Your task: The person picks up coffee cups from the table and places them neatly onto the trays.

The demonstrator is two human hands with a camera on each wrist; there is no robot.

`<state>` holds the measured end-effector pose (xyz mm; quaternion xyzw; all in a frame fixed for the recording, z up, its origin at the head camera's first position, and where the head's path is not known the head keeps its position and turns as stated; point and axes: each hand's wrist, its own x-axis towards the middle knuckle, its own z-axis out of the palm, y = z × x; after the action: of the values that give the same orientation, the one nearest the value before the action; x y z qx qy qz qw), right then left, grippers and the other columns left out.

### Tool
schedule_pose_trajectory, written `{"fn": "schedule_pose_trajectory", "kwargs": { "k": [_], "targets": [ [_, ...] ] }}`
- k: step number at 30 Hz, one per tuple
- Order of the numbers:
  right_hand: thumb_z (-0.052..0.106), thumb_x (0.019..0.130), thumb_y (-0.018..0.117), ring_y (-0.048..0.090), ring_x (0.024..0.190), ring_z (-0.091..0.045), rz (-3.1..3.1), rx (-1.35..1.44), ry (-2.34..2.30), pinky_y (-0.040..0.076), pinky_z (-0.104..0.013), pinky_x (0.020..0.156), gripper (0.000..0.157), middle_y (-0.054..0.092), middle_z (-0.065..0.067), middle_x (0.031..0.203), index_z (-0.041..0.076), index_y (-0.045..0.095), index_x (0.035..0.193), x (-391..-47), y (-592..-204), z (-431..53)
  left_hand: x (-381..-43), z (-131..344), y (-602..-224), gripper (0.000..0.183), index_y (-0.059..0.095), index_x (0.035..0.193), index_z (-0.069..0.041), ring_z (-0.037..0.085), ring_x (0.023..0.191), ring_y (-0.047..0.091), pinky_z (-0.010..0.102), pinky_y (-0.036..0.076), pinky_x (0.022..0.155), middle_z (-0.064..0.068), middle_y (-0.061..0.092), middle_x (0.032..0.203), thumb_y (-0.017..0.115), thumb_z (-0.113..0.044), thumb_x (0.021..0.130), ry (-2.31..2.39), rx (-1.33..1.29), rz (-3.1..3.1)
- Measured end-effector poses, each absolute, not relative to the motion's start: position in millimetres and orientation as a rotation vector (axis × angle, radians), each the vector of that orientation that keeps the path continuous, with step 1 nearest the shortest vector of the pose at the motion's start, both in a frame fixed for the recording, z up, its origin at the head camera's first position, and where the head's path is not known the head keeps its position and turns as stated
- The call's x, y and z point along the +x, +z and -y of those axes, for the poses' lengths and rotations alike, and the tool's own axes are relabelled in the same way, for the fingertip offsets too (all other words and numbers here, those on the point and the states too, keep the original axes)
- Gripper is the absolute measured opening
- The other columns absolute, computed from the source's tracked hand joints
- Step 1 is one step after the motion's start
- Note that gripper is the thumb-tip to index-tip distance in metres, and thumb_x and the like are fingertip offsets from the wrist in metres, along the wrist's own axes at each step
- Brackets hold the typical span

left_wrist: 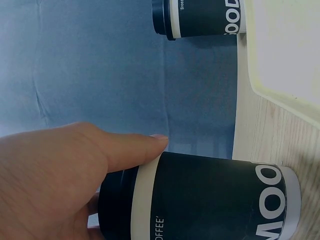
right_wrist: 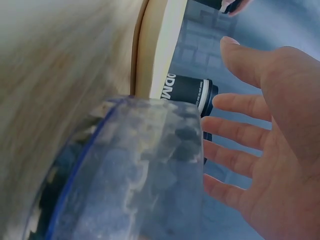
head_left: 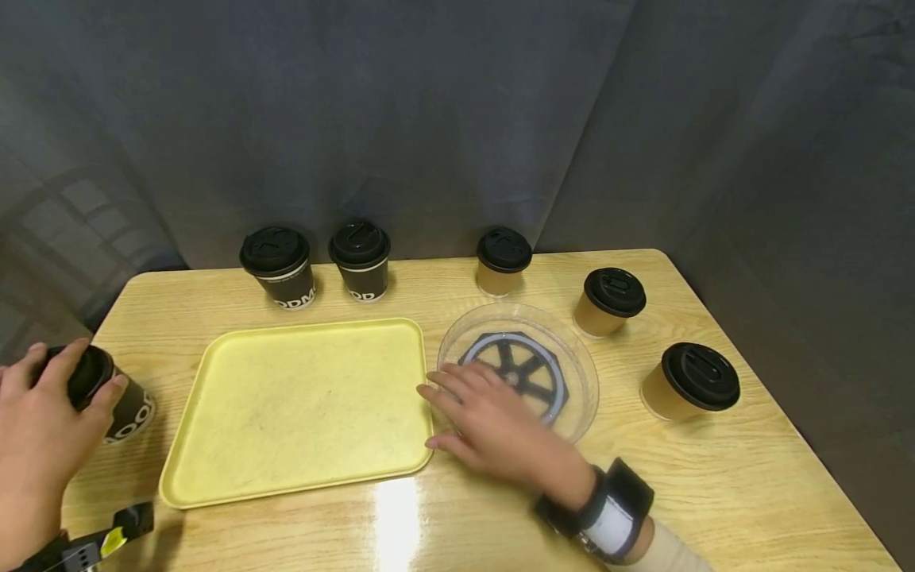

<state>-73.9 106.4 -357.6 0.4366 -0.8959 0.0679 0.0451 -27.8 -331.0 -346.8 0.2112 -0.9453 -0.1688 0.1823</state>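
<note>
My left hand [head_left: 46,425] grips a black paper coffee cup [head_left: 133,409] from above, fingers and thumb around its black lid. In the left wrist view the thumb presses along the pale band under the lid of that cup [left_wrist: 215,200], whose base is at the tabletop. My right hand [head_left: 493,425] has its fingers spread over the near left side of a clear round dish [head_left: 588,381] with a dark spoked pattern at its bottom. Nothing is held between those fingers. Their tips reach the right edge of a yellow tray [head_left: 307,405].
Two black lidded cups, one left [head_left: 286,278] and one right [head_left: 363,270], stand behind the tray. Three brown cups with black lids, at the back [head_left: 499,278], middle [head_left: 599,314] and front [head_left: 668,391], curve around the dish. A dark curtain [head_left: 429,127] hangs behind the wooden table [head_left: 715,485].
</note>
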Motion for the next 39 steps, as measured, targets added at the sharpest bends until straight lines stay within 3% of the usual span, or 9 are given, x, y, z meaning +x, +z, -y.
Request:
{"fn": "schedule_pose_trajectory", "kwargs": {
  "k": [19,39],
  "targets": [
    [0.057,0.095,0.047,0.041,0.141,-0.028,2.716,1.410,0.147,0.029,-0.049,0.119,0.063,0.046,-0.007,0.150,0.018,0.046,0.144,-66.0,-364.1,-98.8,-28.0,323.6,-339.0,0.054,0.030,0.147,0.002,0.053,0.146,0.011,0.067,0.012,0.117,0.034,0.014,0.156,0.048,-0.011,0.097,-0.469,0.653,2.700],
    [0.055,0.096,0.048,0.042,0.140,-0.027,2.709,1.494,0.111,0.027,-0.048,0.120,0.061,0.048,-0.008,0.149,0.017,0.047,0.143,-60.2,-369.0,-93.5,-28.0,328.1,-344.0,0.055,0.028,0.148,0.003,0.053,0.146,0.009,0.069,0.013,0.116,0.034,0.011,0.157,0.043,-0.018,0.100,-0.519,0.632,2.702]
  ]
}}
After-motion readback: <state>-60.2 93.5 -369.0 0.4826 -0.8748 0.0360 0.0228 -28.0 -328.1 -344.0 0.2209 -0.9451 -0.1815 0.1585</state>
